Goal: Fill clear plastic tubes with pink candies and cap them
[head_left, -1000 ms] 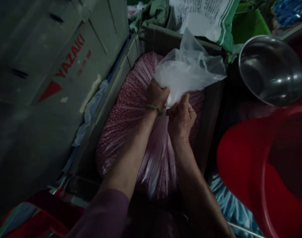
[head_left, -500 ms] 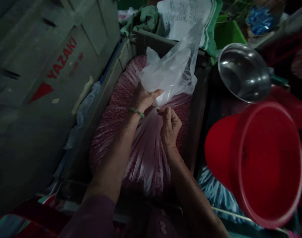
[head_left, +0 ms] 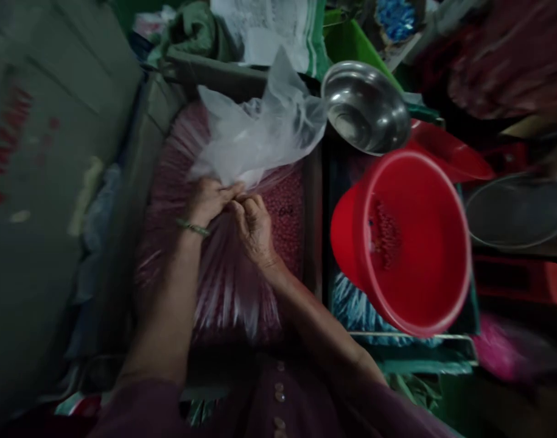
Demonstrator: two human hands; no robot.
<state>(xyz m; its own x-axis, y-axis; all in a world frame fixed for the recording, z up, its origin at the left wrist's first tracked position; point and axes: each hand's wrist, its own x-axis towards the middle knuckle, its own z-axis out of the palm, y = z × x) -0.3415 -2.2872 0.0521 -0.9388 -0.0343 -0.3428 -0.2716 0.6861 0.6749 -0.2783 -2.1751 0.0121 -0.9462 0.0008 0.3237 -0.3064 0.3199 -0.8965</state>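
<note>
Head view, looking down on a grey crate [head_left: 313, 201] packed with one big clear plastic bag [head_left: 232, 286] full of small pink-red pellets; both hands meet at the bag's gathered neck [head_left: 239, 193], about the middle of the crate and toward its far end; the left hand [head_left: 209, 201], a green band [head_left: 193, 228] on its wrist, is clenched on the pleated film from the left; the right hand [head_left: 255, 228] comes in from the right and a little nearer the person, fingers curled and pinching at the same bunch; the two touch at the fingertips; which is the nearer hand is hard to say, since both are on the neck, though the left seems to hold the bulk of it; from that grip the loose top of the bag [head_left: 260, 131] billows up and away toward the far edge of the crate, tilted slightly right; the filled body spreads back toward the person, pleats fanning out from the neck; so the bag's long axis runs near to far along the crate, with the grip at its waist; just right of the crate a red bucket [head_left: 415, 243] leans on its side with a few pellets inside; a steel bowl [head_left: 364, 106] sits beyond it, close to the billowing plastic but, as far as I can tell, apart from it; the frame is blurred.
</note>
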